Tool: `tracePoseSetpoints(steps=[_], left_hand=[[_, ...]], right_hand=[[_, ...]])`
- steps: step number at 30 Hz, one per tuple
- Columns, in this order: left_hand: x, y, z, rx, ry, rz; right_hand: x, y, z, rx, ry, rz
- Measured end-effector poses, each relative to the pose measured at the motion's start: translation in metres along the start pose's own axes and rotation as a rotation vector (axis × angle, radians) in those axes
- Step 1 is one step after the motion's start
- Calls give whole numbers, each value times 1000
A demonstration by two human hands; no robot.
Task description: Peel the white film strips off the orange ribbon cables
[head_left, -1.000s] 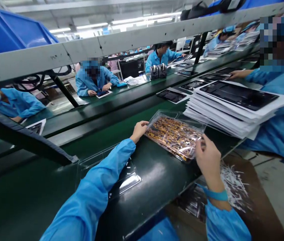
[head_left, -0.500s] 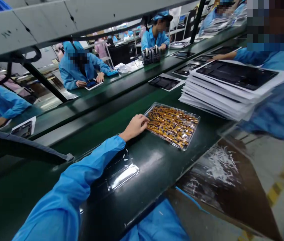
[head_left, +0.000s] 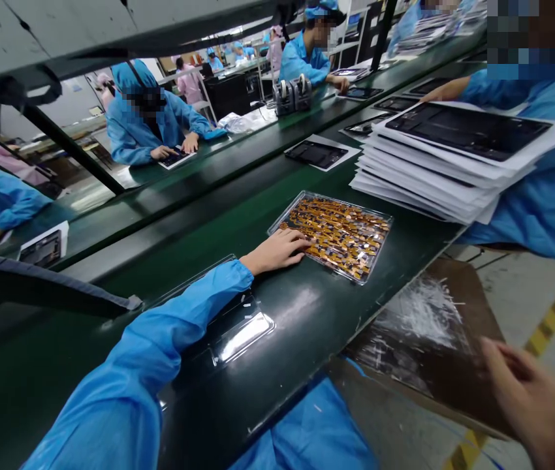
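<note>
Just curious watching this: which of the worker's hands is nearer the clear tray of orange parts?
Left. The left hand rests on the tray's near corner; the right hand hangs off the bench, well away.

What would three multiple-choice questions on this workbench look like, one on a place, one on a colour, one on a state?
1. Where does the left hand rest?
A. on the stack of sheets
B. on the near edge of the tray
C. on the blue bin

2. What colour is the belt?
A. green
B. red
C. white

3. How is the right hand?
A. shut on the tray
B. flat on the belt
C. open, off the bench, holding nothing

Answers: 1 B, the fingers lie on the tray's near edge. 2 A, the belt surface is dark green. 3 C, the fingers are spread low at the right, clear of the bench.
</note>
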State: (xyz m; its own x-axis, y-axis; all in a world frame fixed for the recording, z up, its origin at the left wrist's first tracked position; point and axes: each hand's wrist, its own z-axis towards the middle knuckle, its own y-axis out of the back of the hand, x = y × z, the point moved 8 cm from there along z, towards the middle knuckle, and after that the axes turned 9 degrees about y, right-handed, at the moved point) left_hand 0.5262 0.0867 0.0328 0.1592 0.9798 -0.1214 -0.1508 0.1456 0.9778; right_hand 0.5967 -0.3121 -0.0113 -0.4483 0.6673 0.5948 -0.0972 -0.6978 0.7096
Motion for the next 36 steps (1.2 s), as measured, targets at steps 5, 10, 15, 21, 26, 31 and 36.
tracePoseSetpoints(steps=[5,10,15,21,26,31,36], left_hand=[[0,0,1,18,2,-22],[0,1,2,19,-16,-17],[5,-5,3,12,-21,-56],[13,-8,4,41,-42,-175],[14,-4,17,142,-41,-338],[12,17,48,157,-27,-365],[18,54,76,161,102,-467]], right_hand=[[141,-68,44,76,666,-32],[210,-138,53,160,847,-174],[211,-155,43,205,885,-261],[197,-159,55,359,966,-166],[183,-160,74,460,902,-12],[182,-149,112,551,754,189],[182,-146,149,685,523,433]])
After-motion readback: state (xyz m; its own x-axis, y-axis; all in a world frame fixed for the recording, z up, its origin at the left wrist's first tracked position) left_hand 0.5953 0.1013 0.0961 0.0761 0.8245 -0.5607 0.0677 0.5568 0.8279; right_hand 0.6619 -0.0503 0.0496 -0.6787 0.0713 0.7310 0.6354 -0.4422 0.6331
